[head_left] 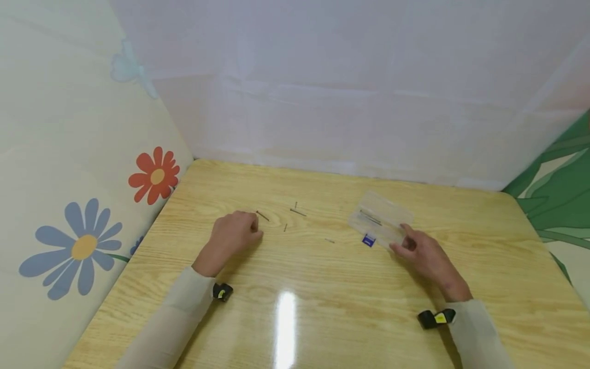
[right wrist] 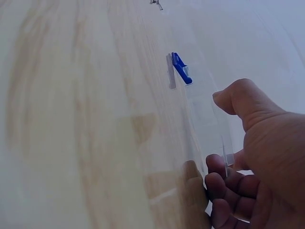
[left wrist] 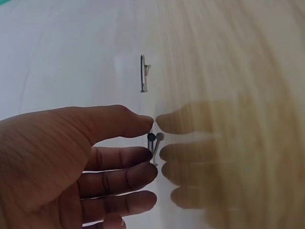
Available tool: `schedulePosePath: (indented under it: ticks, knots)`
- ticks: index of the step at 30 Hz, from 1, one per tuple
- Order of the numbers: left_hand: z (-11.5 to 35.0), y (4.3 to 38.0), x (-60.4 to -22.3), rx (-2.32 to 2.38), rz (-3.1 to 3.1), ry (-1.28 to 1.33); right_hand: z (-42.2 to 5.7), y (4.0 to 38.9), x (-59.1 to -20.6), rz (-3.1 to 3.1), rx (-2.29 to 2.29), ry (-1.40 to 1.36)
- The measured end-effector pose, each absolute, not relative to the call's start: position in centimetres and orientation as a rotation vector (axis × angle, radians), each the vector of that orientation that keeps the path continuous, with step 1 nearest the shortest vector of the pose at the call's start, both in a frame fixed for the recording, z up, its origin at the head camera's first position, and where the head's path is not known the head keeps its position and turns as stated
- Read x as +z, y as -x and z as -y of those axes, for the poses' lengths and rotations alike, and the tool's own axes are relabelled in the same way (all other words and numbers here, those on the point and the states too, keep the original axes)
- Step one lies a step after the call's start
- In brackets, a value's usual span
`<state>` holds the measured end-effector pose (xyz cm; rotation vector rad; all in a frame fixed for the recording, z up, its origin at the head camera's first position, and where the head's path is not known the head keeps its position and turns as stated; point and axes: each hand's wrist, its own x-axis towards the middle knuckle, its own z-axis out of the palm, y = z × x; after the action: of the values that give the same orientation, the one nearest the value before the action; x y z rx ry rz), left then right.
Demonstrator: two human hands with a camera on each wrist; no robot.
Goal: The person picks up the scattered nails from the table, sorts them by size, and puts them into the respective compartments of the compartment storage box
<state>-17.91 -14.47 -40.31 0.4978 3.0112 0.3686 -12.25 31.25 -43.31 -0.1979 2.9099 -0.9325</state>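
Note:
My left hand (head_left: 237,233) is low over the table, thumb and forefinger apart, close to a dark nail (head_left: 262,216). In the left wrist view this nail's round head (left wrist: 151,137) shows in the gap between thumb and forefinger; contact cannot be made out. Beyond lie another long nail (head_left: 298,212) and a tiny nail (head_left: 296,205). A short nail (head_left: 285,227) and another small one (head_left: 329,240) lie nearer the middle. My right hand (head_left: 426,256) grips the near right end of a clear plastic box (head_left: 392,207) with a blue latch (head_left: 369,240). Long nails (head_left: 371,218) show within it.
The wood-grain table (head_left: 322,287) reaches back to a pale cloth (head_left: 299,123). A flower-printed wall covering (head_left: 69,154) stands along the left side, and green leaf print (head_left: 562,189) is at the right.

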Motion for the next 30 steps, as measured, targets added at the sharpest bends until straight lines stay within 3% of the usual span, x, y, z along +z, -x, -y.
schedulePosePath:
  ticks: [30]
  knots:
    - [15.4,17.7,-39.7,0.419,-2.947,-0.482,-31.1,11.8,-42.2,-2.91,-0.909,0.186]
